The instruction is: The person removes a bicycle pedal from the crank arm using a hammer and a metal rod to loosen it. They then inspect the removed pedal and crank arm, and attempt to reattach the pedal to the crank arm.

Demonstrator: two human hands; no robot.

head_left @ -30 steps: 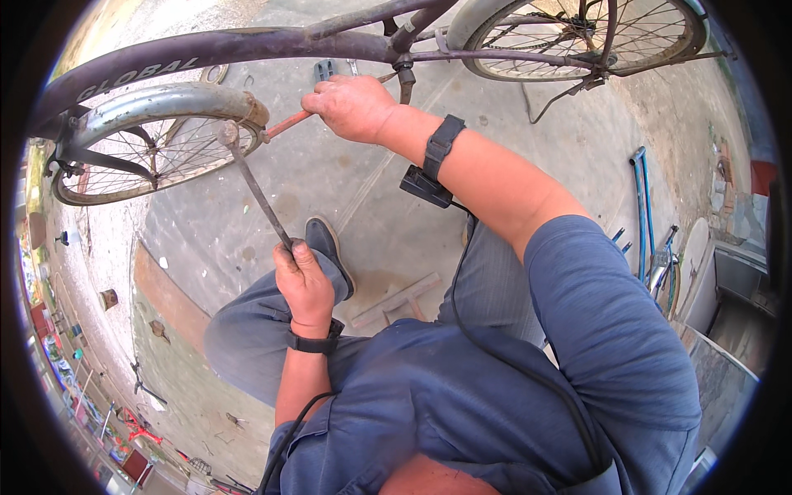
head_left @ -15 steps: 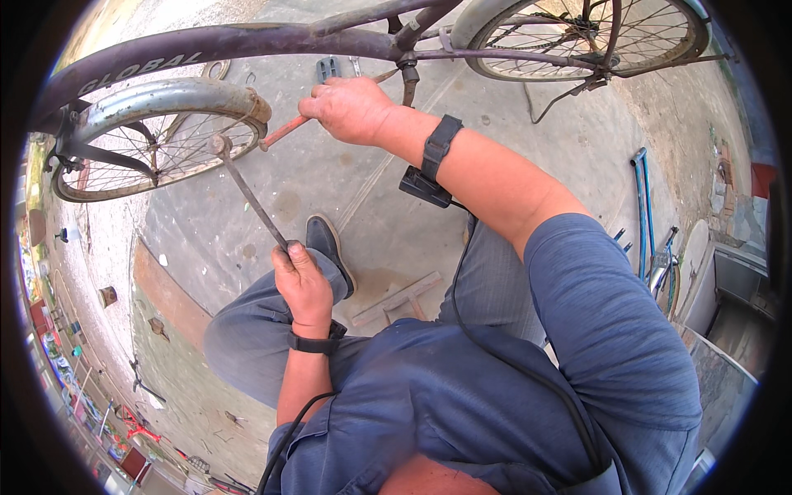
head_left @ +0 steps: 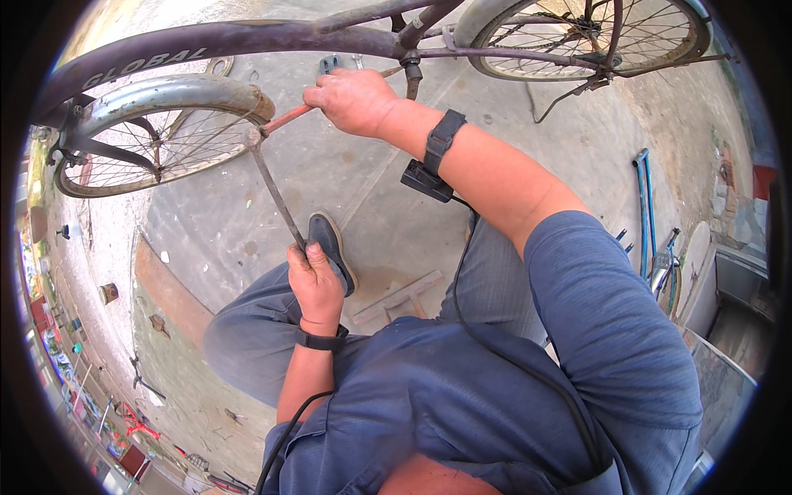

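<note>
My left hand [head_left: 318, 285] is closed round the shaft of a hammer [head_left: 276, 188]. The hammer's head meets, or nearly meets, the end of a long tool with a red handle [head_left: 286, 120], perhaps a screwdriver or a punch. Closed round the middle of that tool is my right hand [head_left: 355, 101]. Its thin tip comes out beyond my fingers and points at the crank area [head_left: 411, 68] of a purple bicycle [head_left: 239, 39]. Whether the tip touches the metal there I cannot tell.
Behind my right hand a black pedal [head_left: 330, 63] lies on the concrete. The bicycle's front wheel [head_left: 157, 148] stands at the left, its rear wheel [head_left: 586, 37] at the right. A blue frame part [head_left: 643, 206] lies at the right. A wooden piece [head_left: 400, 299] lies between my feet.
My left hand has swung the hammer right and slightly up, bringing its head from a gap away to the red handle's end. My right hand has shifted slightly up and right.
</note>
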